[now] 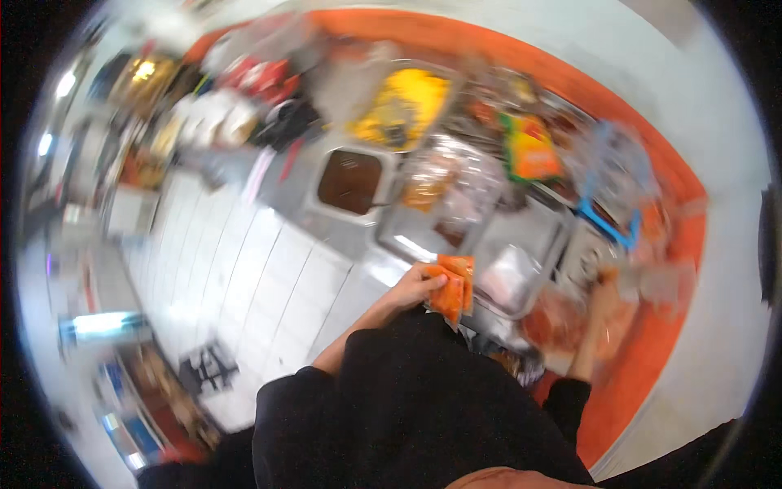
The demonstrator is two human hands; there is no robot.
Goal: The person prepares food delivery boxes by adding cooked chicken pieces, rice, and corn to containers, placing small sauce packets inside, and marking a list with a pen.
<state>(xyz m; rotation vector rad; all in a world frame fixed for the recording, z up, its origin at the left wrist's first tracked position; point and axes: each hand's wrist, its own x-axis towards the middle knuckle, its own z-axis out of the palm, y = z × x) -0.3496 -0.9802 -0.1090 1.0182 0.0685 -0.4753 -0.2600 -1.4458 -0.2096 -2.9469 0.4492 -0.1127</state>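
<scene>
My left hand grips small clear sachets of orange filling, just in front of my black clothing. Below and beyond them lies a steel tray with clear plastic bags in it. Beside that, a second steel tray holds a bag of something pale. My right hand is stretched out to the right and badly blurred. It is near a pale container and a translucent plastic piece; whether it holds either, I cannot tell. Bags with reddish contents lie under my right forearm.
A square pan of dark brown liquid sits near the counter's inner edge. Behind it stands a tray of yellow food. A yellow-green packet and a blue-handled basket are at the right. White floor tiles lie left.
</scene>
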